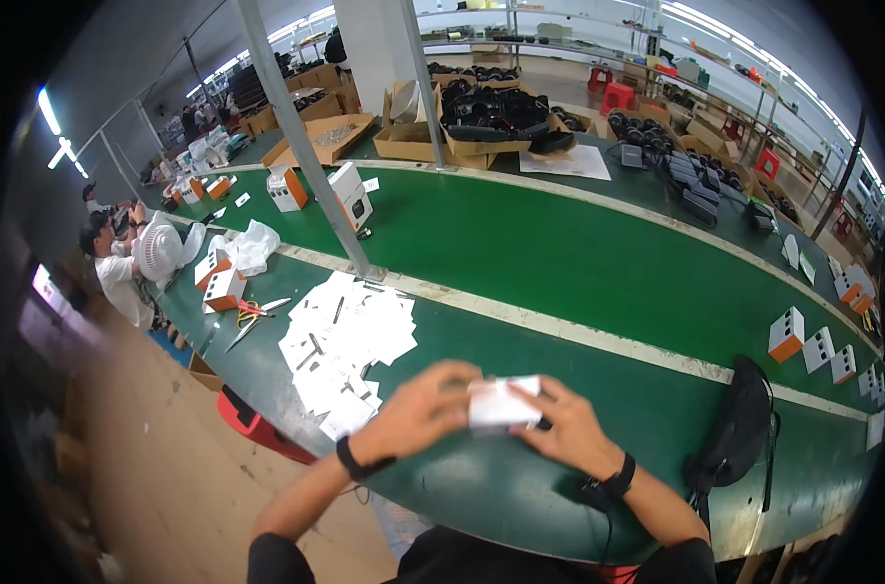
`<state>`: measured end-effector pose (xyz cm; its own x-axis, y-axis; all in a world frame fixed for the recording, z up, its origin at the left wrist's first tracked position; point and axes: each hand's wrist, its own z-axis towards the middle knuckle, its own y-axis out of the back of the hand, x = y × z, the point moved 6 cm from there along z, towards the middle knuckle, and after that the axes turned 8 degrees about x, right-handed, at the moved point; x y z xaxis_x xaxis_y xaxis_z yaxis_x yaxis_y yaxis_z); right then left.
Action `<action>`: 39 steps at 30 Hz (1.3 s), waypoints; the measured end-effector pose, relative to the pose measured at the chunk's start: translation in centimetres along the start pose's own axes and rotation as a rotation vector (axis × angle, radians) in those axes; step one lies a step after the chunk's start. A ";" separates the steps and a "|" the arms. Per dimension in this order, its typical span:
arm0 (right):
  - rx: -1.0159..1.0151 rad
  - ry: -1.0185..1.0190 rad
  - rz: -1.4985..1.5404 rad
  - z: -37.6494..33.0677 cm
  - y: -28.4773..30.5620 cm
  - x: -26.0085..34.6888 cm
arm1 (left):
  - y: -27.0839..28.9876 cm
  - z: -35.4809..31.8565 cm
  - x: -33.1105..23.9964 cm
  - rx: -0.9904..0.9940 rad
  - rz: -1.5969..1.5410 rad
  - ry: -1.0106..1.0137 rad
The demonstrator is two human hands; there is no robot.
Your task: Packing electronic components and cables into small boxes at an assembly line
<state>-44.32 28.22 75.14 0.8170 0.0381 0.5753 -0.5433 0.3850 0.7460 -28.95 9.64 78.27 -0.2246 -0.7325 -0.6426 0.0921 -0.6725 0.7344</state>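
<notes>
White flat packet (502, 401), paper or thin plastic, blurred, sits low centre of the frame, held between both hands just above the near edge of the green workbench (578, 263). Its lower edge and left end are covered by fingers; what is printed on it can't be made out. Left hand (425, 407) grasps the packet's left end, fingers curled over the top, black band at the wrist. Right hand (569, 428) grasps the right end, thumb along the upper edge, fingers under; black wristband too, with a dark cord hanging from it that's hard to follow. Both forearms come in from the lower edge, elbows cut off.

Left of the left hand, close by: loose pile of white paper sheets and sleeves (345, 341), spread on the bench, some with dark strips on them. Further left, scissors with orange handles (252, 312) and a white and orange small carton (224, 288). Grey metal post (306, 146) rises from the bench above the pile. Right of the right hand, black round fan (739, 428) at the bench edge, partly cut by the bench rim. Upper centre: open brown cardboard boxes of black parts (491, 117). Right edge: row of white and orange boxes (812, 346), small, distorted. Left edge: seated person in white shirt (116, 273), partly behind a white fan.
</notes>
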 end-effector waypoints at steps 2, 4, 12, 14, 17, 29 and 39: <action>-0.191 -0.164 -0.098 2.3 2.8 -5.1 | 5.1 4.5 4.5 -0.199 -0.006 0.145; -0.376 -0.479 -0.196 3.4 7.7 -13.2 | 9.6 8.7 12.7 -0.345 0.363 0.227; -0.818 -1.041 -0.468 -0.7 18.8 -33.5 | 21.1 6.9 44.7 -0.416 1.206 1.173; -0.777 -1.029 -0.497 -2.7 19.5 -33.7 | 19.7 7.0 47.1 -0.403 1.148 1.287; -0.927 -1.135 -0.533 -0.9 19.0 -28.8 | 19.3 7.2 45.5 -0.402 1.288 1.100; -0.295 -0.191 0.739 16.0 2.3 -9.8 | 5.6 16.7 5.6 -0.327 -0.034 0.080; -0.745 -0.385 0.669 9.7 13.0 -13.1 | 22.1 9.6 44.0 -0.923 0.668 1.284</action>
<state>-63.91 23.77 80.53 0.2108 0.2066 0.9554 -0.4970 0.8643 -0.0772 -46.10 -36.44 68.38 0.9014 -0.1892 -0.3894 0.4287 0.2650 0.8637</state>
